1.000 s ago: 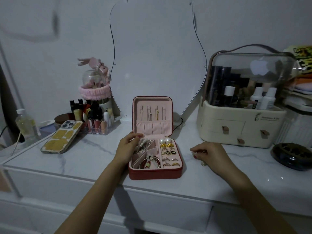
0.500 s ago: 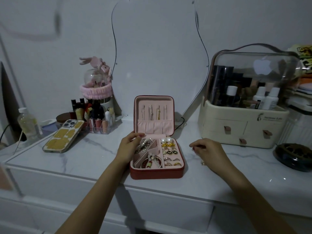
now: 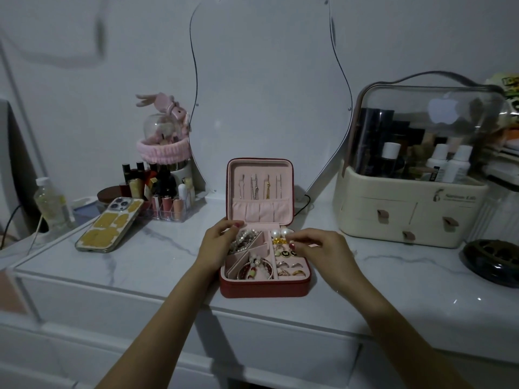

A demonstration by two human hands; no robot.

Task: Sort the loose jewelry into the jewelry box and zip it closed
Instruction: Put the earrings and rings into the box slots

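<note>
From where I'm watching, the step in hand looks like dropping a small piece into the right-hand side of the jewelry box (image 3: pixel 265 286), which sits open on the marble top (image 3: pixel 157 256) right between the two hands, lid (image 3: pixel 259 189) standing upright behind them.

Going left to right: the left hand (image 3: pixel 217 245) is at the box's left edge, wrist on the counter side, fingers curled over the rim beside the tangle of chains (image 3: pixel 244 241) in the upper-left compartment. I can't tell if it's actually pinching a chain or just steadying the box, it's too dim there. I'd keep it as a brace so the box doesn't skate on that slick top.

The right hand (image 3: pixel 320 249) reaches in from the right, fingertips pinched together just above the earring section, next to the pearl studs (image 3: pixel 279 233) and the black round earrings (image 3: pixel 289 252). Whatever it pinches is too tiny to make out, maybe nothing visible at all.

To do this well I'd lower straight into a free slot, let go only once the piece touches the lining, and avoid snagging the gold bits (image 3: pixel 279 242) beneath the pearls. The rings (image 3: pixel 289 268) sit in the rolls nearer me than that hand. Zip comes later, the lid's wide open for now.
</note>
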